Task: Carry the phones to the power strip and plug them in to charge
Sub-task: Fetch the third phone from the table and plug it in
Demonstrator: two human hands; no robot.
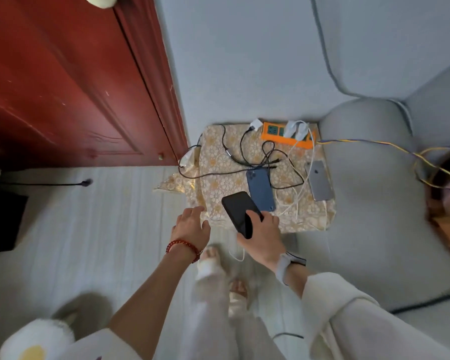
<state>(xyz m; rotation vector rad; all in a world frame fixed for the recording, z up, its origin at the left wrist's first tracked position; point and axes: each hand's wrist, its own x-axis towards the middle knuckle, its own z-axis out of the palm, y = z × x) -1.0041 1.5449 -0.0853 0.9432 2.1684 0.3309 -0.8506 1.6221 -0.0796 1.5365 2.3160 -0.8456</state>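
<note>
1. A black phone (240,214) is gripped by the right hand (264,233) at the cloth-covered stand's (312,222) six o'clock edge.
2. The left hand (191,226) is held open, touching nothing.
3. A blue phone (260,189) and a grey phone (320,180) are ringed by tangled cables (270,157); the orange power strip (287,135) lies at twelve o'clock.
4. A sofa arm (369,178) borders three o'clock.

The black phone (238,213) gripped in the right hand (264,233) looks glossy and smooth; beyond it, patterned lace-like cloth (218,162) carries an orange plastic power strip (287,135).
</note>
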